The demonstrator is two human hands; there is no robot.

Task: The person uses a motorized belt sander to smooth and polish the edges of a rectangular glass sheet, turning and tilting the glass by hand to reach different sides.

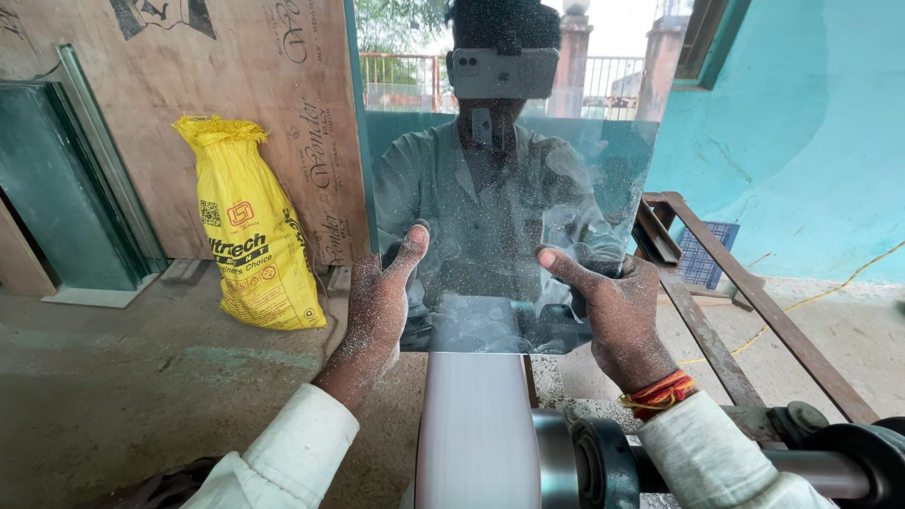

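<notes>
I hold a square mirror pane [509,160] upright in front of me, its lower edge resting on a pale sanding belt [476,424]. My left hand [377,306] grips the pane's left edge, thumb against the front. My right hand [613,311] grips the right side, thumb on the glass; a red and yellow thread circles that wrist. Both hands are dusted with white powder. The mirror reflects a person in a grey shirt wearing a head-mounted camera.
The belt runs over a grey roller and dark shaft [603,462] at the lower right. A rusty metal frame [745,302] stands to the right. A yellow sack [250,226] leans on a plywood sheet [236,75]. Glass panes [66,188] stand at left. A turquoise wall [811,132] is at right.
</notes>
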